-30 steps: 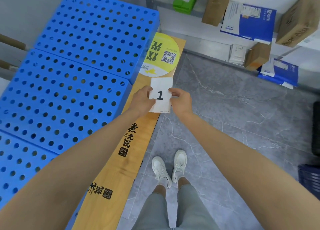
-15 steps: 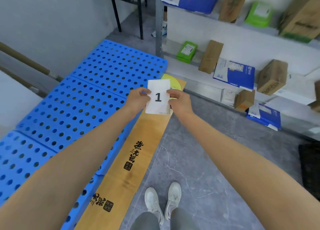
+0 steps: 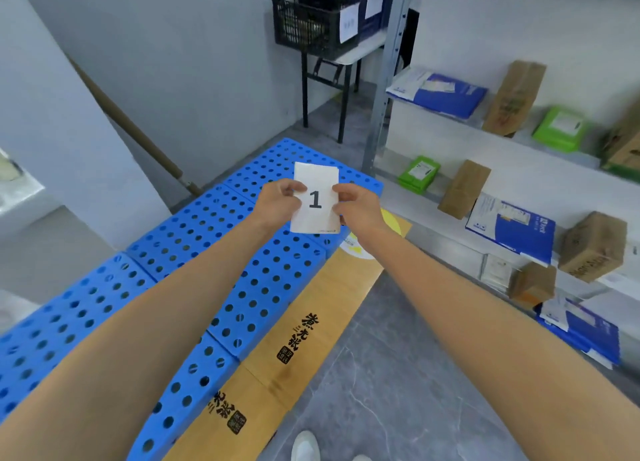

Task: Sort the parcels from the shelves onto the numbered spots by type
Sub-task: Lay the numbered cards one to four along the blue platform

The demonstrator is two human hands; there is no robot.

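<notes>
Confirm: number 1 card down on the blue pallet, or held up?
Held up. The left hand and right hand pinch the card by its side edges, above the blue pallet.

White card [image 3: 315,199] bearing a black numeral 1, set against bright blue pallets [image 3: 207,252] patterned with regular rows of round holes. Beside them lie a honey-yellow wooden board [image 3: 322,297] printed with black characters and small black square seals, and a yellow round sticker [image 3: 394,225]. On the white shelves [image 3: 540,183] are blue-and-white mailers [image 3: 446,95], lime-green packets [image 3: 417,174] with white labels and brown cardboard boxes [image 3: 464,188], some with dark print; the floor [image 3: 398,374] is grey with pale marble veining, the crate [image 3: 308,27] black mesh, the walls [image 3: 173,62] pale grey-white.
</notes>
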